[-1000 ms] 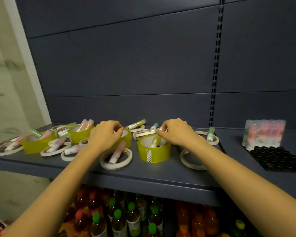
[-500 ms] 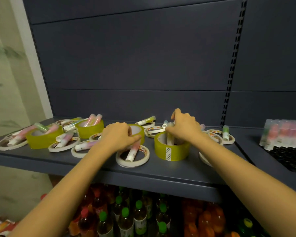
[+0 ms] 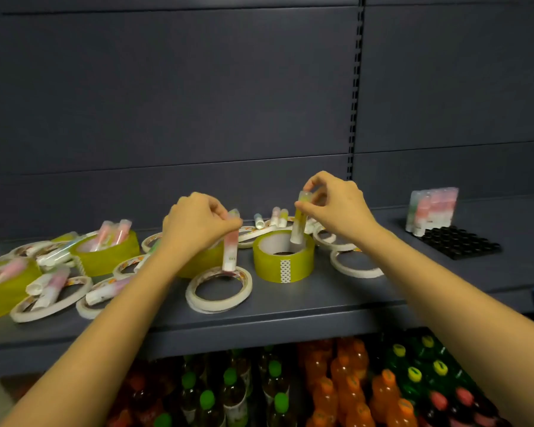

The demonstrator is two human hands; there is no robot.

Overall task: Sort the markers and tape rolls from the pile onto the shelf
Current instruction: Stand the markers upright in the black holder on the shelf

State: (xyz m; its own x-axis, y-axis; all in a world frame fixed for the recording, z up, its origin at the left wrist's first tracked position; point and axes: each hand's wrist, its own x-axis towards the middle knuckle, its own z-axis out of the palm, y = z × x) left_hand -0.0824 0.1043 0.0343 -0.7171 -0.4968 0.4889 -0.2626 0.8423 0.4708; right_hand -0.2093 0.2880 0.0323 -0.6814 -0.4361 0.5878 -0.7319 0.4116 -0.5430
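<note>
Left hand [image 3: 198,223]: pinched pink marker [image 3: 231,248], raised off white ring [image 3: 219,305].
Right hand [image 3: 336,208]: pinched yellow marker [image 3: 299,223], raised from yellow roll [image 3: 282,266].
Meaning: sorting underway.

Dim, soft-focus view with bowed wide-angle edges

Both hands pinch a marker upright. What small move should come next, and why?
Probably raise the right hand straight up first: its yellow-green plastic marker has its lower end inside the wide yellow tape roll, so moving sideways now might drag the roll.
</note>
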